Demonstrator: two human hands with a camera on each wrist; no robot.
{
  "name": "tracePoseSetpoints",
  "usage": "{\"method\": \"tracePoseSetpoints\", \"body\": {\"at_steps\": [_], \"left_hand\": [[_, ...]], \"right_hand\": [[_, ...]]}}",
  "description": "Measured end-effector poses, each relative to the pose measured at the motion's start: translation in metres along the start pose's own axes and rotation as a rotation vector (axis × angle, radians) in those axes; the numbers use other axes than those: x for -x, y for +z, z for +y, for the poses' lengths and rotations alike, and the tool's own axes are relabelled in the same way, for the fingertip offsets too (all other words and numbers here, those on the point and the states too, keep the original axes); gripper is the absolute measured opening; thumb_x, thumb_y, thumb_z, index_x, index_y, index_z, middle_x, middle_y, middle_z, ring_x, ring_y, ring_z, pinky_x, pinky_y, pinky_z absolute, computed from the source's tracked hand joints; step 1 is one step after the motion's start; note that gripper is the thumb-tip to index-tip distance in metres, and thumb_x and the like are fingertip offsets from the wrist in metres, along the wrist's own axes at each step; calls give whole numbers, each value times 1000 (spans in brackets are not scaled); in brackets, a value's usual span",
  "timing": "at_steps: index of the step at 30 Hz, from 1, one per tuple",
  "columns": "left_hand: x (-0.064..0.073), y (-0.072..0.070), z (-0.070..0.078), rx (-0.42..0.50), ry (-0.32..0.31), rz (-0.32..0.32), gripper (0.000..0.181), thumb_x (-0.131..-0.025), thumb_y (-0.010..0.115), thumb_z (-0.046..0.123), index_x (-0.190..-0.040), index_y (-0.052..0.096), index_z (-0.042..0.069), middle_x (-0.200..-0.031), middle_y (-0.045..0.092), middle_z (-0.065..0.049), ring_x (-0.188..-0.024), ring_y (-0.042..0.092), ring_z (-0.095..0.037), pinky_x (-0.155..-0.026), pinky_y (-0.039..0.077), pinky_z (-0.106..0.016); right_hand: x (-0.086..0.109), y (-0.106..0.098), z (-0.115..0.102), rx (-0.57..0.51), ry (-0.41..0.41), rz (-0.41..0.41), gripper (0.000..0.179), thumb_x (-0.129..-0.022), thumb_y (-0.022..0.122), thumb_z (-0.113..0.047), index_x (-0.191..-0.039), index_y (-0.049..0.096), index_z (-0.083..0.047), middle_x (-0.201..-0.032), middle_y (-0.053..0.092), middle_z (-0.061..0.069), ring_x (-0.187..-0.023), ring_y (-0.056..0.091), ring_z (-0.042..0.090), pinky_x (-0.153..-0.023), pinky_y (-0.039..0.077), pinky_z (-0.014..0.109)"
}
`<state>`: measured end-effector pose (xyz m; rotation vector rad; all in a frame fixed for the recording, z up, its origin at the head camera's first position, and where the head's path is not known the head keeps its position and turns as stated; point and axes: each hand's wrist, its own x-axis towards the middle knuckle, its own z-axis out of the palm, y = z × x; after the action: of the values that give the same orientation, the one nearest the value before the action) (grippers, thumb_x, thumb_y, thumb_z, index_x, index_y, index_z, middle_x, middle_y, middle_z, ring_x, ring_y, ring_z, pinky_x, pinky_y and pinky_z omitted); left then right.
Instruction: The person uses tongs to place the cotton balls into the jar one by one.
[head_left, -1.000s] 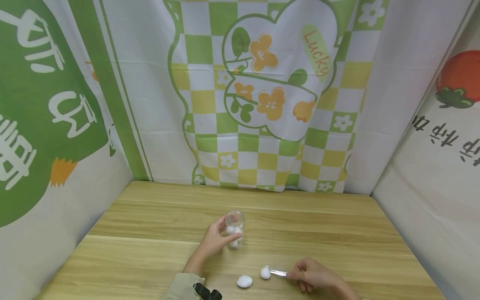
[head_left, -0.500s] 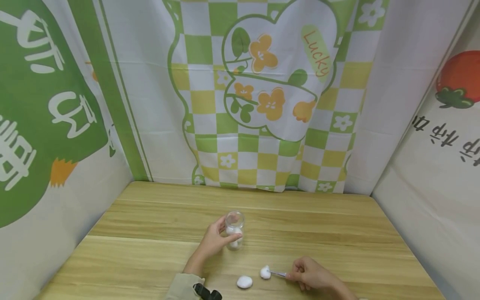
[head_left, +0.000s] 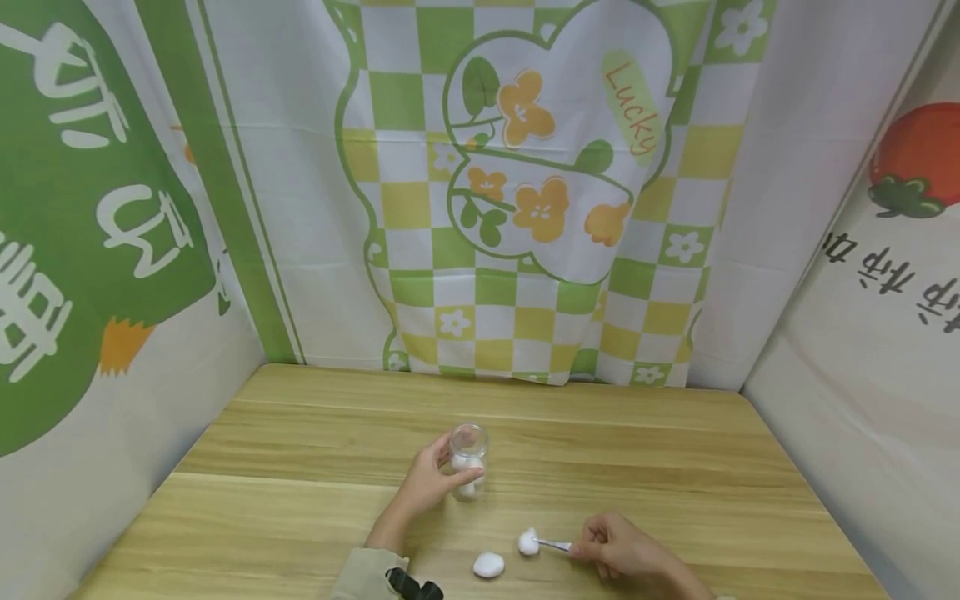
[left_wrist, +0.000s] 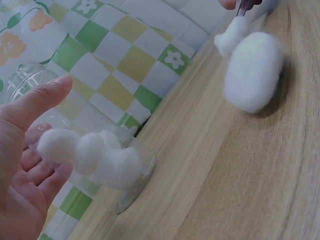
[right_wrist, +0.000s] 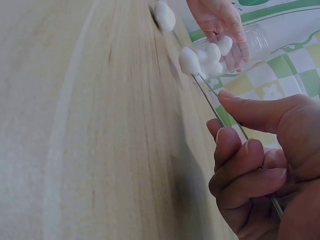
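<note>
My left hand (head_left: 431, 479) holds a clear, lidless jar (head_left: 470, 442) upright on the table, thumb on one side and fingers on the other. Several cotton balls (left_wrist: 95, 155) lie in the lower part of the jar. Between thumb and curled fingers, my right hand (head_left: 618, 544) grips metal tweezers (head_left: 553, 544). Their tips meet a cotton ball (right_wrist: 189, 61) close to the tabletop; whether it is lifted I cannot tell. Another cotton ball (head_left: 489, 565) rests on the wood to its left, nearer to me.
The wood-grain table (head_left: 322, 425) extends around both hands. Printed cloth hangings stand along its back edge and both sides, with a green and yellow checked panel (head_left: 480, 292) at the back. A black strap (head_left: 408, 583) sits on the left sleeve.
The tweezers have turned a little in my right hand, and the cotton ball at their tips has shifted very slightly left. My left hand and the jar stay in place.
</note>
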<state>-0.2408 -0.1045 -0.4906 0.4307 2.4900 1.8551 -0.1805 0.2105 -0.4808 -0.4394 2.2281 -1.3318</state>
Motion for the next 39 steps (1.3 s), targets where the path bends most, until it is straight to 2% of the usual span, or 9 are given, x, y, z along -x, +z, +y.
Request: {"method": "tracePoseSetpoints", "body": {"at_steps": [10,13,17,24,32,39], "left_hand": [[0,-1,0,-14,8,-1,78,-81,78,26,-143,40,-1,-144,49,-22,-136,45,-42,-116,36,-56],[0,1,1,-13,13,-6,76,-80,78,26,-142,42,-1,-142,52,-21,-134,47,-41,-116,37,-56],[-1,3,3,-11,35,-27,72,-80,78,26,-139,45,0,-139,56,-21,-131,50,-41,-114,39,-56],[0,10,5,4,67,-78,66,-80,78,23,-136,49,1,-135,58,-21,-127,54,-41,-112,41,-56],[1,15,7,14,56,-107,65,-81,78,23,-136,50,3,-137,57,-19,-130,52,-41,-114,40,-57],[1,16,7,19,62,-110,66,-81,77,22,-138,48,4,-139,56,-19,-131,51,-40,-114,38,-58]], "right_hand": [[0,0,-3,-13,6,4,38,-92,65,-25,-78,55,9,-52,47,-9,-46,40,2,-41,31,12],[1,-1,-5,1,0,14,40,-92,64,-26,-79,55,11,-53,48,-9,-47,42,1,-42,33,12],[2,-4,-7,24,-46,25,43,-93,62,-23,-81,53,17,-54,48,-9,-46,43,-1,-42,33,9],[3,-8,-13,24,-120,30,41,-94,61,-18,-79,51,19,-54,47,-10,-45,45,-3,-43,37,8],[4,-10,-17,11,-132,13,42,-94,60,-18,-81,50,20,-55,47,-11,-45,43,-4,-42,34,6],[5,-15,-22,-75,-126,-13,44,-95,58,-16,-84,45,24,-58,43,-12,-46,39,-4,-43,32,7]]}}
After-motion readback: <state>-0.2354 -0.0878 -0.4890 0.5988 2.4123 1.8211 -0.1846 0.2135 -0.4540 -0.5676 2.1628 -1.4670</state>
